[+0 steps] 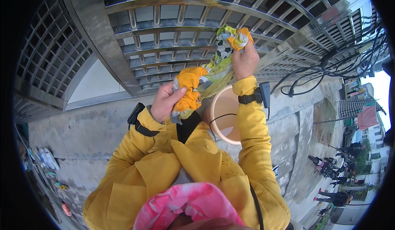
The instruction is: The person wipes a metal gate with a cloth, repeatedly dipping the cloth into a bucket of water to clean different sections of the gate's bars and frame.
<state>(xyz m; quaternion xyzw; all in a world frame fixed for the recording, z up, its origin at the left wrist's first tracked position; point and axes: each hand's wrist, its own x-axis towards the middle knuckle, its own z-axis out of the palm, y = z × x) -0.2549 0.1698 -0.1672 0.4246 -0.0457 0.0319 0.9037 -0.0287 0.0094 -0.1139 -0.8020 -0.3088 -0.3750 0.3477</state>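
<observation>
A bunched cloth (217, 66) in orange, lime green and grey, printed with a football, stretches between my two hands. My left hand (166, 101) grips its lower orange end, thumb pressed on top. At the upper right, my right hand (246, 60) is closed around the other end, where a twist of orange, green and white fabric sticks out above the fist. Just below the cloth stands a peach plastic bucket (226, 115), its right side partly hidden by my right sleeve. A pale patch shows at its bottom; I cannot tell what that is.
A stainless-steel barred gate (172, 3) rises directly ahead. Black cables (327, 64) hang in loops on the right. White slippers (48, 159) lie on the concrete ground (83, 131) at left. Far right are a motorcycle (327, 166), hanging laundry (367, 115) and several people.
</observation>
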